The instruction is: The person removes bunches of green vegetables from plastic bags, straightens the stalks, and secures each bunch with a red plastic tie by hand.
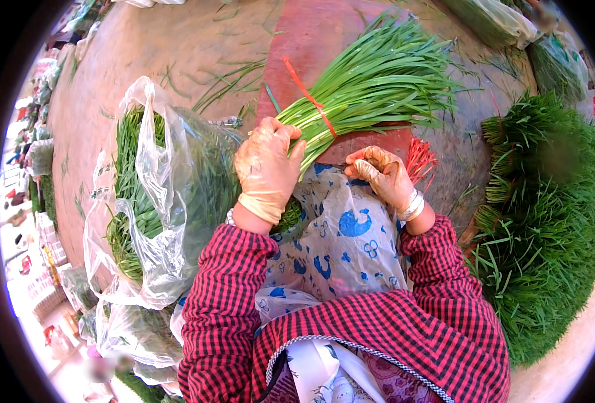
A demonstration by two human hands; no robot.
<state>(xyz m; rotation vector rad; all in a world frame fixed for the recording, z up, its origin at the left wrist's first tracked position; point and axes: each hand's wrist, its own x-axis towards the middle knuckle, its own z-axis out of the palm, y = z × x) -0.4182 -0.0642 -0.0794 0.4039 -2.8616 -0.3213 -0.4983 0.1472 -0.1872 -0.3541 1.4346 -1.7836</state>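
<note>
My left hand (267, 161), in a thin pale glove, is closed round the stem end of a bunch of garlic chives (385, 74). The bunch slants up to the right with its leafy tips spread. A red tie (319, 107) crosses its stems, one loose end sticking out to the left. Just below the bunch and apart from it, my right hand (383, 176) is closed with thumb and fingers pinched together; whatever is in the pinch, if anything, cannot be made out. Right beside that hand is a cluster of red ties (420, 161).
At left stands a clear plastic bag (166, 195) full of chives, with another bag (140, 336) below. A large pile of chive bunches (539, 248) fills the right. A patterned plastic apron (344, 235) covers my lap. Loose leaves (234, 84) lie on the brown surface ahead.
</note>
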